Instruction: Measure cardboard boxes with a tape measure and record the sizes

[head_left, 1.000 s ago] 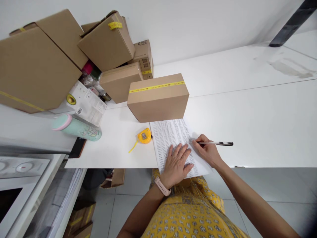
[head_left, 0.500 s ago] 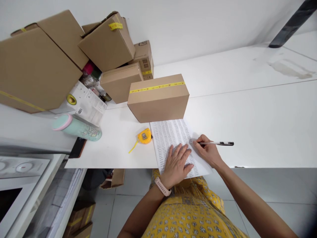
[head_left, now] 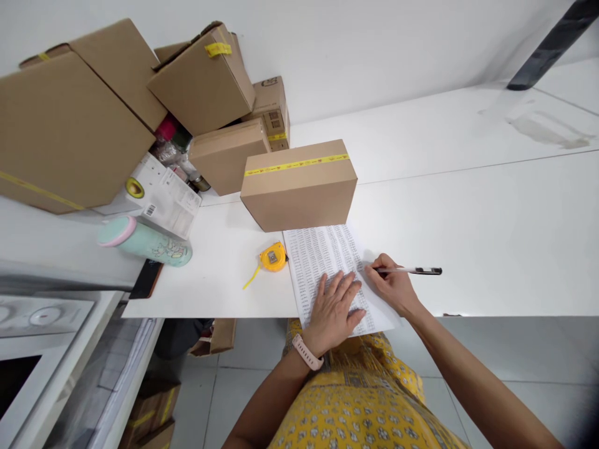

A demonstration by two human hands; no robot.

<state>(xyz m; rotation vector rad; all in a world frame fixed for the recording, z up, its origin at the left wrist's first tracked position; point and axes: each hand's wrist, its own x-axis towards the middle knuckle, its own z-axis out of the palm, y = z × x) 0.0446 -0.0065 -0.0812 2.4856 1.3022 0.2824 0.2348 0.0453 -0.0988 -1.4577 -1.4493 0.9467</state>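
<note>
My left hand (head_left: 333, 310) lies flat with fingers spread on a printed sheet of paper (head_left: 311, 252) covered in columns of small text. In my right hand (head_left: 392, 287) is a pen (head_left: 416, 270), pinched near its tip, which is hidden by my fingers at the sheet's right side. The sheet's lower edge hangs past the table edge. Its top edge meets a taped cardboard box (head_left: 299, 202) with yellow tape along the top. Left of the sheet rests a yellow tape measure (head_left: 273, 257) with a short end of its blade pulled out.
Cardboard boxes (head_left: 201, 90) are piled at the back left of the white table (head_left: 468, 237). A mint green bottle (head_left: 150, 242) stands beside a white printed box (head_left: 168, 196), near a dark flat object (head_left: 146, 279). A dark post (head_left: 552, 47) rises at the back right.
</note>
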